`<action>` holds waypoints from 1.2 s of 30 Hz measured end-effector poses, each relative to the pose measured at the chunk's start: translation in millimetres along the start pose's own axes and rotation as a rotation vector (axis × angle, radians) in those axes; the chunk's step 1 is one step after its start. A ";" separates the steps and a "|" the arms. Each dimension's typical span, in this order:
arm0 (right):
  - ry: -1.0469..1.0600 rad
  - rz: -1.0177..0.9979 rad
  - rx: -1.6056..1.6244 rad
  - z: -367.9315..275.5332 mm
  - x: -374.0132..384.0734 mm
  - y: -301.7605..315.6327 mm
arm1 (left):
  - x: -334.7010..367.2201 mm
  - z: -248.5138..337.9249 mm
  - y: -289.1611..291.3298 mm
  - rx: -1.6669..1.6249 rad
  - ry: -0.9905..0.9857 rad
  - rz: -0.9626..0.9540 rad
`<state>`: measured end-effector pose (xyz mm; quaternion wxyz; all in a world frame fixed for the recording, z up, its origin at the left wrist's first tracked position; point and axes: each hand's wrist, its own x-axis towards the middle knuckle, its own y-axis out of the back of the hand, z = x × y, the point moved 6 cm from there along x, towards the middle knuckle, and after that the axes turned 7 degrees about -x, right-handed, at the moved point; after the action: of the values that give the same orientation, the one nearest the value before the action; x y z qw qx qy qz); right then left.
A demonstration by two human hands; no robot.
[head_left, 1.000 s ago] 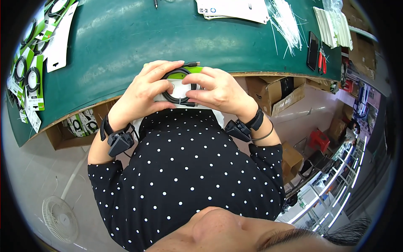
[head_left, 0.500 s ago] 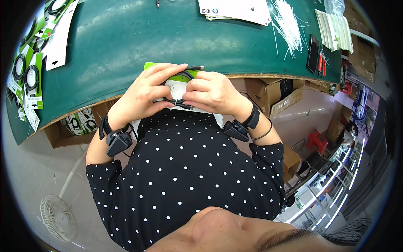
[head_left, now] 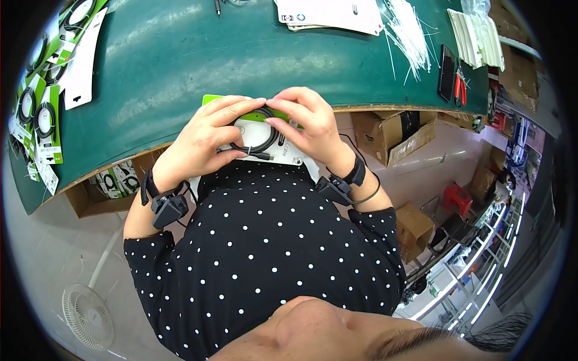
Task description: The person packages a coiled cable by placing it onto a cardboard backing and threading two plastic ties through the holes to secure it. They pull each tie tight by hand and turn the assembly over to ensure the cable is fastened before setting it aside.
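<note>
A coiled black cable (head_left: pixel 271 143) lies against a white and green backing card (head_left: pixel 292 154) at the table's front edge. My left hand (head_left: pixel 205 137) grips the coil and card from the left, its fingers bent over the top and its thumb low down. A white cable tie (head_left: pixel 250 151) loops the coil at its lower side, near a plug end. With index finger and thumb, my right hand (head_left: pixel 312 125) takes hold of the coil's upper right part. The cable's other plug end is hidden by the fingers.
Carded cables (head_left: pixel 45 117) pile up at the left of the green table (head_left: pixel 162 54). Farther back lie white cards (head_left: pixel 331 13) and loose cable ties (head_left: pixel 409 39). A phone (head_left: pixel 447 72) and red-handled pliers (head_left: pixel 460 89) lie at right. Cardboard boxes (head_left: pixel 379 135) stand below.
My right hand has moved from the coil's lower right side up to its upper right. The plug sticking out there is now out of sight, and more of the card shows.
</note>
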<state>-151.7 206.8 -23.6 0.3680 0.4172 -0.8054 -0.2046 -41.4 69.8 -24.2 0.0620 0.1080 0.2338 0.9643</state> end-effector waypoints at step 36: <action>-0.063 -0.102 -0.115 -5.8 6.3 -7.8 | 8.0 8.1 5.6 0.202 0.030 0.265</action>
<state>-145.6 197.1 -22.1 0.3547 0.4293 -0.7812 -0.2822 -47.6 69.8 -13.1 -0.0803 0.1294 0.3142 0.9371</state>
